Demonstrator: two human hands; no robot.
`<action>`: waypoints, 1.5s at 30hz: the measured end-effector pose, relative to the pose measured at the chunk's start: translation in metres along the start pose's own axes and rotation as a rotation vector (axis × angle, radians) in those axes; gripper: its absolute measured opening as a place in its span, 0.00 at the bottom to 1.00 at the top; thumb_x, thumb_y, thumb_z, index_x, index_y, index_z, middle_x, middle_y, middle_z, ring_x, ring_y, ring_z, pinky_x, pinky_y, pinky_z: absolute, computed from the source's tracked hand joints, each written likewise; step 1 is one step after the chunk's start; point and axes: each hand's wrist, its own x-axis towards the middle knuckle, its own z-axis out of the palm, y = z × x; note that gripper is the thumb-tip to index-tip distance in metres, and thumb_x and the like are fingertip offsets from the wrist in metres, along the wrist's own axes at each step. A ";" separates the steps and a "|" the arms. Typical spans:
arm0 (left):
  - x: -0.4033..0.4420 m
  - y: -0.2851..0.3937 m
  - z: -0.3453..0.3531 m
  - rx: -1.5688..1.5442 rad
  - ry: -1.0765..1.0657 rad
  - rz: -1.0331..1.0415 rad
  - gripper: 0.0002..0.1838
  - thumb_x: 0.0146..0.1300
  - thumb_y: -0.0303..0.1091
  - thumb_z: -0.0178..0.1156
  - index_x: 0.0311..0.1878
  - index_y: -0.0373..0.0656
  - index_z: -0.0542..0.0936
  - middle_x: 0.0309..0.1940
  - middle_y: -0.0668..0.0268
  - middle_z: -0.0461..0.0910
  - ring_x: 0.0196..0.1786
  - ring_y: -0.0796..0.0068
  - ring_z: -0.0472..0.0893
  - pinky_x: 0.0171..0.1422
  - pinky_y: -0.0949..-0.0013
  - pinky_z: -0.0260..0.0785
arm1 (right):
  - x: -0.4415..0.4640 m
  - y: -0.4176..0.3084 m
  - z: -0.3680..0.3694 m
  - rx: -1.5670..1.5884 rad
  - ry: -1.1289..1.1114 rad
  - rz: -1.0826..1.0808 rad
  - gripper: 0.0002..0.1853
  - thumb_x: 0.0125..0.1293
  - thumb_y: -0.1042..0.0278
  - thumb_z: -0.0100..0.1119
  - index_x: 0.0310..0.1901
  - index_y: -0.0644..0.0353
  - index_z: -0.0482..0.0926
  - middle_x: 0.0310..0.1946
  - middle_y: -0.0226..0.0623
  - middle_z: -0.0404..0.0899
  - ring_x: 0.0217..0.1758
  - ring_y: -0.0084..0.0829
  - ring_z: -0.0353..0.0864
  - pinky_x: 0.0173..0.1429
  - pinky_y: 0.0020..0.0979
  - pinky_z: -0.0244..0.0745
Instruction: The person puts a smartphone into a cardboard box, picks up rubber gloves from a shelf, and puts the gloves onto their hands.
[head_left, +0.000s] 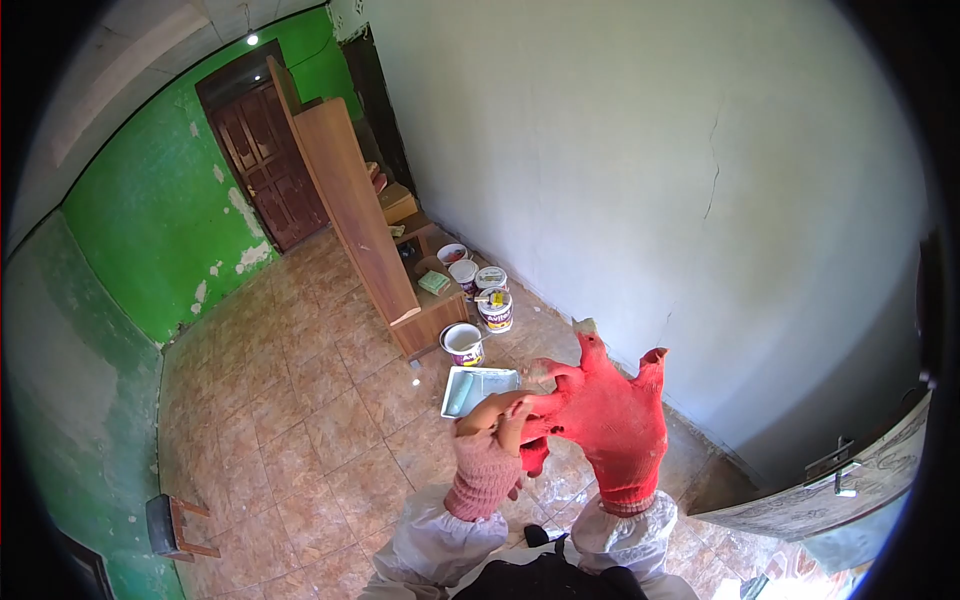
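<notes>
My left hand point(490, 420) is closed, its fingers pinching the edge of the red glove point(620, 430) worn on my right hand. Faded pink ribbed knit point(478, 475) covers the left wrist and the back of that hand, while its fingers look bare. A bit of red fabric point(535, 457) hangs just beneath them; what it belongs to is unclear. Inside the glove, my right hand point(610, 400) has its fingers spread, pointing forward. Below and beyond the left hand, a paint tray point(500, 380) with a pale blue roller point(460, 393) lies on the tiled floor.
A white paint bucket point(463, 345) stands behind the tray, with several more tubs point(495, 312) along the white wall point(600, 150). A wooden shelf unit point(360, 210) rises at their left. A small stool point(178, 527) lies by the green wall. A patterned panel point(820, 500) juts in at right.
</notes>
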 end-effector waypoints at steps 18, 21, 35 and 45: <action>0.048 0.017 0.025 0.003 -0.417 -0.024 0.08 0.64 0.29 0.56 0.37 0.32 0.77 0.25 0.64 0.78 0.25 0.82 0.78 0.27 0.78 0.69 | -0.005 -0.015 0.026 0.482 0.280 -0.093 0.42 0.56 0.26 0.44 0.61 0.53 0.60 0.55 0.51 0.62 0.54 0.49 0.65 0.57 0.50 0.59; 0.053 0.025 0.030 -0.048 -0.396 -0.218 0.08 0.64 0.27 0.53 0.41 0.32 0.77 0.26 0.65 0.78 0.26 0.83 0.76 0.27 0.79 0.68 | -0.006 -0.021 0.020 0.843 0.159 -0.079 0.44 0.55 0.24 0.42 0.62 0.53 0.58 0.55 0.53 0.62 0.53 0.52 0.66 0.59 0.51 0.58; 0.036 -0.001 0.039 -0.078 -0.252 -0.235 0.12 0.57 0.34 0.67 0.40 0.37 0.79 0.22 0.65 0.79 0.22 0.84 0.74 0.26 0.79 0.65 | -0.003 -0.030 -0.022 -0.123 0.196 -0.194 0.44 0.58 0.24 0.39 0.63 0.55 0.55 0.55 0.49 0.64 0.51 0.48 0.69 0.54 0.45 0.63; 0.005 -0.041 0.045 0.037 -0.233 -0.100 0.18 0.51 0.34 0.70 0.41 0.36 0.76 0.23 0.65 0.79 0.21 0.83 0.73 0.26 0.76 0.64 | 0.001 -0.019 -0.013 -0.156 0.178 -0.260 0.42 0.60 0.26 0.40 0.64 0.53 0.56 0.54 0.44 0.63 0.53 0.49 0.65 0.61 0.46 0.59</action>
